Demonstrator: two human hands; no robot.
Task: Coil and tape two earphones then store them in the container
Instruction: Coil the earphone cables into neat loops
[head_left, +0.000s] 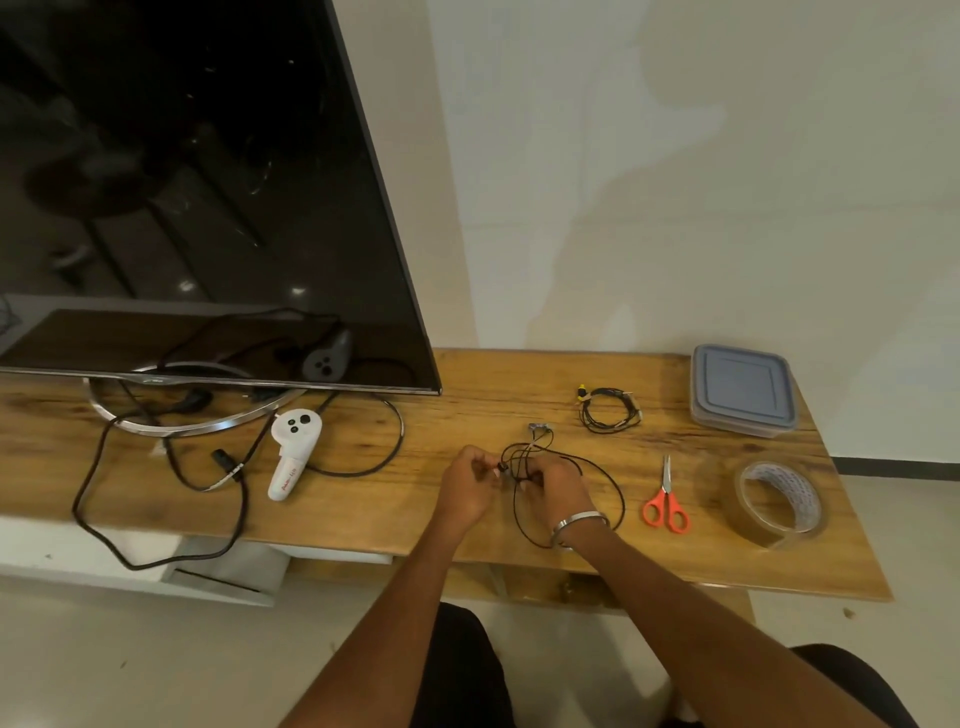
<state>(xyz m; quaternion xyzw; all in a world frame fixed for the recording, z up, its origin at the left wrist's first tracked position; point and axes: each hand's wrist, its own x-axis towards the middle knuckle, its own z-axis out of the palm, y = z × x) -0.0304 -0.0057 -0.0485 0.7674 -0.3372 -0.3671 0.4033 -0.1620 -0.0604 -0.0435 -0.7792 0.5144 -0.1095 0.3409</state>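
Note:
A black earphone (597, 467) lies partly looped on the wooden table (467, 395), its earbuds pointing toward the wall. My left hand (467, 486) pinches one end of its cable. My right hand (558, 486) grips the loops beside it. A second earphone (609, 410), coiled, lies farther back to the right. The grey lidded container (743, 389) stands at the back right corner. A roll of clear tape (779, 501) and orange-handled scissors (666, 506) lie to the right of my hands.
A large dark screen (208, 208) on a ring stand fills the left. A white controller (292, 454) and black power cables (171, 493) lie under it. The table's front edge runs just below my wrists.

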